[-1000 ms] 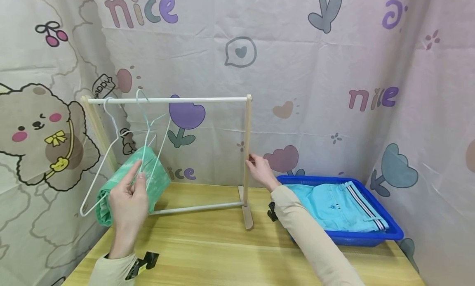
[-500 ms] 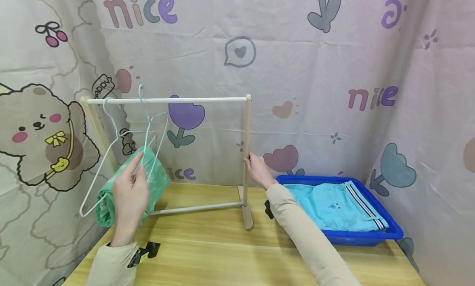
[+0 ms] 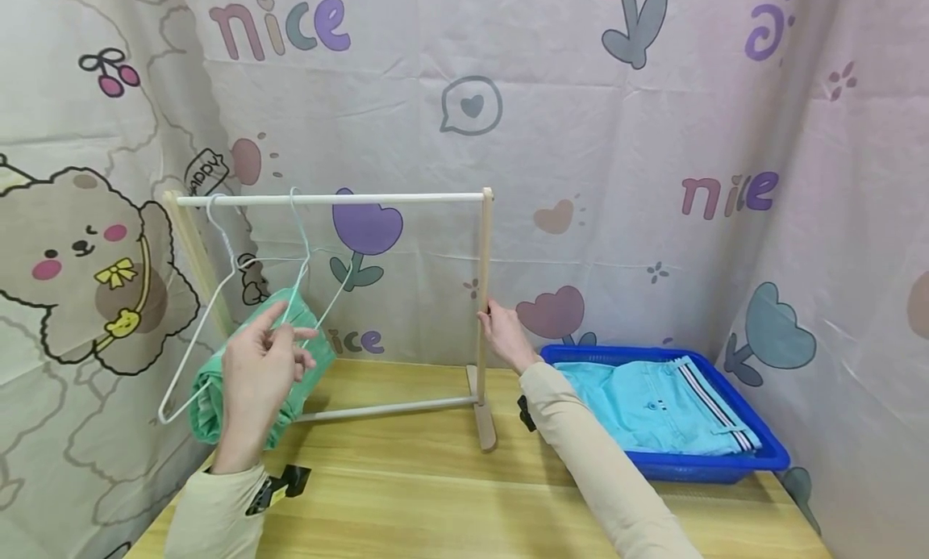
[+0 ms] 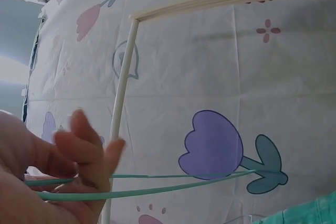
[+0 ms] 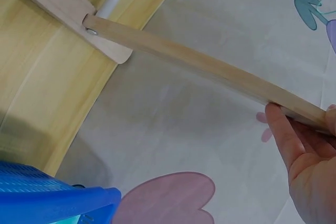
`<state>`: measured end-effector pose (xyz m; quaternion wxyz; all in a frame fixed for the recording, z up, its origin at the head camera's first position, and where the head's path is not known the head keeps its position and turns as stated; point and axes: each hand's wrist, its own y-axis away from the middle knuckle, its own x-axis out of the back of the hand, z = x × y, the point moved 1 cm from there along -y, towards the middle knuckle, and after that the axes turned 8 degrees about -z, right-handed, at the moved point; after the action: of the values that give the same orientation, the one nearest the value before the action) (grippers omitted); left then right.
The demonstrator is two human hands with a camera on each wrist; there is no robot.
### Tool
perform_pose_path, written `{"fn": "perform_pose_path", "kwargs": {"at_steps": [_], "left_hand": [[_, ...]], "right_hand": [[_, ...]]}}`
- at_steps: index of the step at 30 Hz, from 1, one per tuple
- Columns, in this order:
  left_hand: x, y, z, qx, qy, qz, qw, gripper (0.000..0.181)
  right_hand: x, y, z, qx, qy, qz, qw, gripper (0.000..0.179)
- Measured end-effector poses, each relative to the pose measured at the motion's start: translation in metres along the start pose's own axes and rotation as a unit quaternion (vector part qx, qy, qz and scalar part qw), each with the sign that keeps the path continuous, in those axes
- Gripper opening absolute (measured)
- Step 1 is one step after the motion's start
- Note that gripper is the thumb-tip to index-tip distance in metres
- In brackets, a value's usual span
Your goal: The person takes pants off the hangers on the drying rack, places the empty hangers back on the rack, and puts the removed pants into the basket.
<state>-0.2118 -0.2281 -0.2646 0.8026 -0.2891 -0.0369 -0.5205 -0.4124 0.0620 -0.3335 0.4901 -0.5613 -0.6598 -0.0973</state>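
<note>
A pale green wire hanger [image 3: 306,243] hangs by its hook from the white rod [image 3: 406,198] of a small wooden clothes rack. My left hand [image 3: 254,381] is at its sloping side, fingers loosely spread around the wires [image 4: 178,187]; no firm pinch shows. On the rack's right, my right hand [image 3: 506,333] grips the upright post [image 3: 484,252], thumb and fingers on either side. A white hanger [image 3: 227,240] hangs farther left. A green patterned folded cloth [image 3: 314,377] hangs at its lower bar, partly hidden by my left hand.
A blue plastic basket [image 3: 762,456] stands right of the rack, holding folded light blue clothing [image 3: 653,406] with a striped waistband. Rack and basket stand on a wooden table [image 3: 406,494]. Printed curtains [image 3: 617,139] enclose the back and sides.
The green hanger's hook, above the rod half a second ago, now sits over it, slightly farther right. My left fingers have loosened from the hanger. My right hand keeps its grip on the post.
</note>
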Motion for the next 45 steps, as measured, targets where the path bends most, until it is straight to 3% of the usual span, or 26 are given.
{"fn": "perform_pose_path", "kwargs": {"at_steps": [7,18,24,30,38,45], "left_hand": [[-0.001,0.004,0.003,-0.017,-0.076,0.015,0.9969,0.049],[-0.005,0.012,-0.005,-0.043,-0.103,-0.004,0.9938,0.051],[-0.010,0.015,-0.010,-0.054,-0.094,-0.010,0.9940,0.051],[-0.003,0.014,-0.014,-0.059,-0.116,-0.010,0.9914,0.048],[0.010,0.012,-0.022,-0.069,-0.131,0.019,0.9888,0.040],[0.024,0.010,-0.032,-0.102,-0.170,0.095,0.9755,0.028]], "right_hand": [[-0.001,0.000,0.002,0.004,0.004,0.007,1.0000,0.016],[-0.003,-0.001,0.001,0.000,0.010,0.008,0.9999,0.016],[-0.003,0.000,0.001,0.002,0.016,0.013,0.9998,0.017],[-0.004,-0.001,0.001,0.006,0.029,0.014,0.9995,0.019],[-0.003,-0.002,0.001,0.013,0.035,0.030,0.9989,0.016],[-0.004,-0.002,0.000,0.009,0.024,0.017,0.9995,0.016]]}}
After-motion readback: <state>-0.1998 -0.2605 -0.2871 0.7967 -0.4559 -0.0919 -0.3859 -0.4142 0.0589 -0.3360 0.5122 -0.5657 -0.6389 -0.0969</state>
